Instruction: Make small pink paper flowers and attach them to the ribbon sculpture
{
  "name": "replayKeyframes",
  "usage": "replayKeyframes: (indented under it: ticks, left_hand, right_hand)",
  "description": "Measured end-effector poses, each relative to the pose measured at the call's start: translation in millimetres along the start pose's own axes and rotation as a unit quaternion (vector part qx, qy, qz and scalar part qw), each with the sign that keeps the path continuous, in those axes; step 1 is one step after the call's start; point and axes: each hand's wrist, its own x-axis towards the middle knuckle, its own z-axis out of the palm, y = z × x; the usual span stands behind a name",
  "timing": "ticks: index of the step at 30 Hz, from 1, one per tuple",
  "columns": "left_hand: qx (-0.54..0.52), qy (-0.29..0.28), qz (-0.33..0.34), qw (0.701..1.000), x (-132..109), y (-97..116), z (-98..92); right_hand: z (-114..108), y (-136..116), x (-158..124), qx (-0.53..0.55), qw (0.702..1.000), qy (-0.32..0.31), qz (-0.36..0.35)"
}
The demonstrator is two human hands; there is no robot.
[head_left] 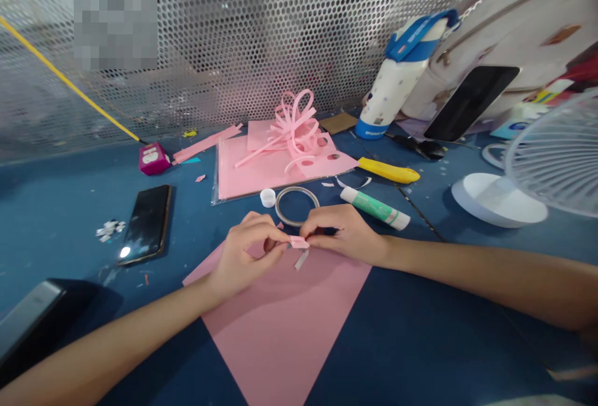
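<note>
Between my two hands is a small folded piece of pink paper (299, 242). My left hand (252, 247) pinches its left end with thumb and forefinger. The right end sits in the pinched fingers of my right hand (343, 231). Both hands are above the top part of a large pink paper sheet (284, 325) that lies flat on the blue table. A small pale strip (301, 260) shows just below the folded piece; I cannot tell whether it is attached. Right behind my hands lie a roll of tape (278, 208) and a small white cap (268, 198).
Farther back, looped pink paper strips (296, 122) rest on a stack of pink paper (233, 175). A glue stick (376, 208) and a yellow cutter (390, 171) lie to the right, near a white fan (499, 200) and a bottle (397, 76). A phone (147, 222) lies left.
</note>
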Motion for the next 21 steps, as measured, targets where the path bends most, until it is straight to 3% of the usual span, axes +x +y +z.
replayKeyframes:
  ticks: [4,10,16,21]
  left_hand:
    - [0.001,0.000,-0.011,1.000,-1.4,-1.5,0.0]
    - [0.035,0.022,-0.014,0.999,-2.5,-0.5,1.3]
    - [0.064,0.006,-0.006,0.998,-1.2,-1.0,2.8]
    - [0.067,0.007,0.003,0.998,-0.1,1.6,2.4]
  right_hand:
    - [0.3,0.4,0.4,-0.016,1.000,-0.013,0.002]
    - [0.7,-3.9,2.0,-0.001,0.998,-0.015,0.058]
    - [1.5,-5.9,0.4,-0.037,0.997,0.015,-0.071]
    - [1.9,-7.8,2.0,-0.057,0.994,0.034,-0.091]
